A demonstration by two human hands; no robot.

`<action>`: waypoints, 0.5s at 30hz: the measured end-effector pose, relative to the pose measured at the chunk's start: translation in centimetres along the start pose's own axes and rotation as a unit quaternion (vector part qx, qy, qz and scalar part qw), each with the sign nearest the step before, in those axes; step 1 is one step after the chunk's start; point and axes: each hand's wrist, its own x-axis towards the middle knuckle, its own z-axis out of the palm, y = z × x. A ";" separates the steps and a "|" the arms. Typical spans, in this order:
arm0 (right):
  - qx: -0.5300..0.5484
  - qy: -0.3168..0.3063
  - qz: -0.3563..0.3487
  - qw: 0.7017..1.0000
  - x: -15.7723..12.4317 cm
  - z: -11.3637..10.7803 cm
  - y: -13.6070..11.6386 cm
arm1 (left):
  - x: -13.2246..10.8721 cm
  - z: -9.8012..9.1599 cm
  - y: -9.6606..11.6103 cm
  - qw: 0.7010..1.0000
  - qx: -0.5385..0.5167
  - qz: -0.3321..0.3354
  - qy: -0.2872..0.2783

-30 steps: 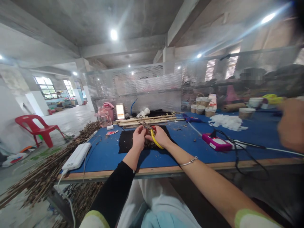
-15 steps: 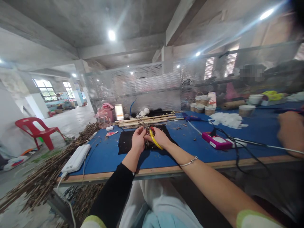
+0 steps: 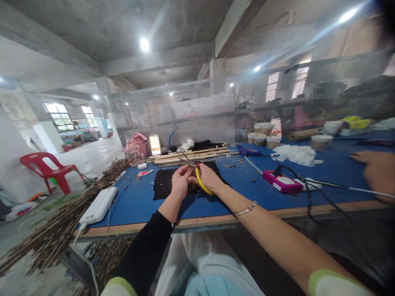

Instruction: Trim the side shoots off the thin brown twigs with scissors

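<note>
My right hand (image 3: 207, 177) is closed around scissors with yellow handles (image 3: 202, 183); their metal blades point up and to the left. Close beside it, my left hand (image 3: 181, 179) has its fingers pinched together near the blades. What it pinches is too small and too covered to make out. Both hands are over a black cloth (image 3: 162, 185) spread on the blue tabletop (image 3: 138, 209). Small brown scraps lie on and around the cloth. Just beyond it, several pale sticks (image 3: 197, 156) lie across the table.
A white power strip (image 3: 98, 205) and a bundle of dry twigs (image 3: 58, 234) are at left. Rightward are a purple box (image 3: 282, 183) with cables, a white fluffy heap (image 3: 296, 155), small pots (image 3: 273, 142) and another person's hand (image 3: 378, 172). A pink bottle (image 3: 135, 152) stands behind.
My hands stay at almost the same spot, with the scissors turned slightly. At the right edge, the other person's hand has shifted and its fingers now extend leftward.
</note>
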 end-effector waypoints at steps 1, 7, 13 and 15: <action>0.002 -0.002 -0.003 1.000 0.0 -0.1 0.0 | 0.0 0.0 0.0 1.000 0.004 -0.003 0.005; -0.027 -0.009 0.026 0.999 0.0 0.2 0.3 | -0.3 0.5 0.2 1.000 0.009 -0.008 0.029; -0.020 -0.001 0.029 0.999 0.4 0.8 0.7 | -0.4 0.6 0.4 0.998 0.024 -0.025 0.048; -0.010 -0.008 0.027 1.000 0.4 0.9 0.8 | -0.3 0.5 0.4 0.997 0.033 -0.029 0.063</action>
